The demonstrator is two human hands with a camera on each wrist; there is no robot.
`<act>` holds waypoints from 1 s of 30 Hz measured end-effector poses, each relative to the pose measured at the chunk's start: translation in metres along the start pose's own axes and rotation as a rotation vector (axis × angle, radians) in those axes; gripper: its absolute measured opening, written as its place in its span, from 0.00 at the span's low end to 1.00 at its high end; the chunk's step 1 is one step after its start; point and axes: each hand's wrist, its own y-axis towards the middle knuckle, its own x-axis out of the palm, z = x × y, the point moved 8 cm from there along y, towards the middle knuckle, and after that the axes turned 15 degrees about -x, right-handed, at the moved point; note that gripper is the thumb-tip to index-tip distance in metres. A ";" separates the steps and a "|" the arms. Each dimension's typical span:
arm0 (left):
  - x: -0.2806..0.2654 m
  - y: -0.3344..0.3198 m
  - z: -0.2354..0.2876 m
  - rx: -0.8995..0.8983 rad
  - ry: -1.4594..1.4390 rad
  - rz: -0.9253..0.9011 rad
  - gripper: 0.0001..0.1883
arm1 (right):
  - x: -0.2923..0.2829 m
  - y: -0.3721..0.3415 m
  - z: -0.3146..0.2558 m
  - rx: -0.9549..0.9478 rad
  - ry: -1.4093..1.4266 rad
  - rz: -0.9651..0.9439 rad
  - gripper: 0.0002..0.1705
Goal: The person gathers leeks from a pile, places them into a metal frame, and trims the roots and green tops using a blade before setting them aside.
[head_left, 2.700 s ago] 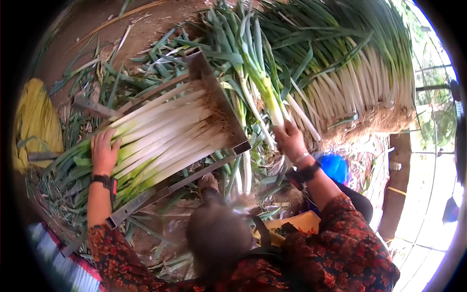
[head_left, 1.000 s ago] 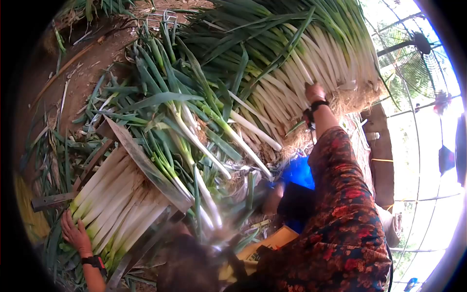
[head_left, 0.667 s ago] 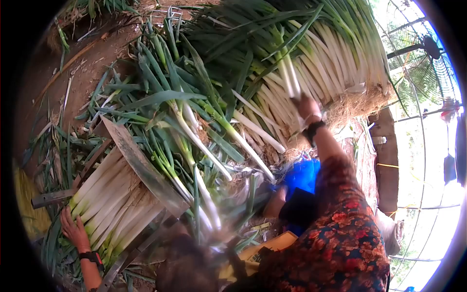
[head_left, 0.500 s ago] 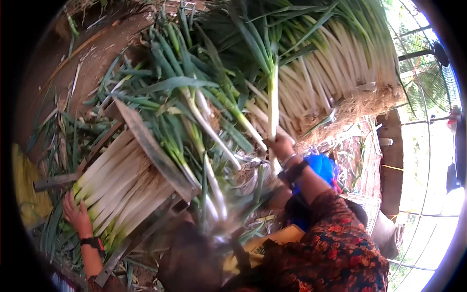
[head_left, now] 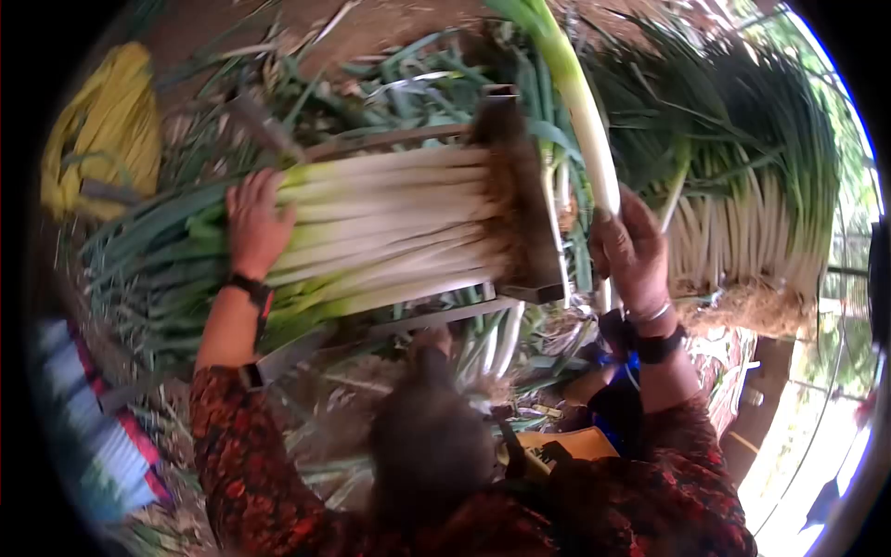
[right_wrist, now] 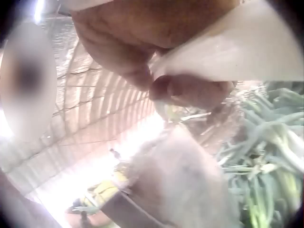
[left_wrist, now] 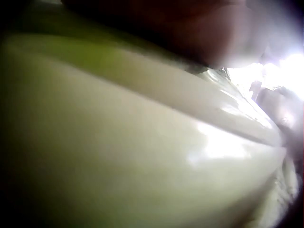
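My left hand point(head_left: 260, 227) rests with its fingers over a row of leeks point(head_left: 399, 213), where the white stems turn green. The leeks lie side by side in a metal frame point(head_left: 538, 213), roots against its end plate. In the left wrist view pale stems point(left_wrist: 142, 123) fill the picture close up, below a dark, blurred part of the hand. To the right of the frame, my right hand point(head_left: 636, 255) grips a leek point(head_left: 583, 111) low on its white stem, leaves pointing up and away. The right wrist view shows fingers point(right_wrist: 199, 92) curled round the pale stem point(right_wrist: 237, 52).
A large stack of leeks point(head_left: 742, 223) lies at the right, roots toward me. Loose leeks point(head_left: 506, 339) and leaf scraps lie beyond and beneath the frame. A yellow cloth or sack point(head_left: 107, 121) is at far left, and a yellow bag point(head_left: 561, 446) sits near my body.
My right hand has reached the stack, drawn out a leek and brought it left beside the frame. My left hand has stayed on the framed leeks while the view turned.
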 end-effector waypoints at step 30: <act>-0.046 0.019 0.008 -0.158 -0.158 -0.031 0.12 | 0.239 0.119 0.136 -0.336 -0.651 -0.683 0.24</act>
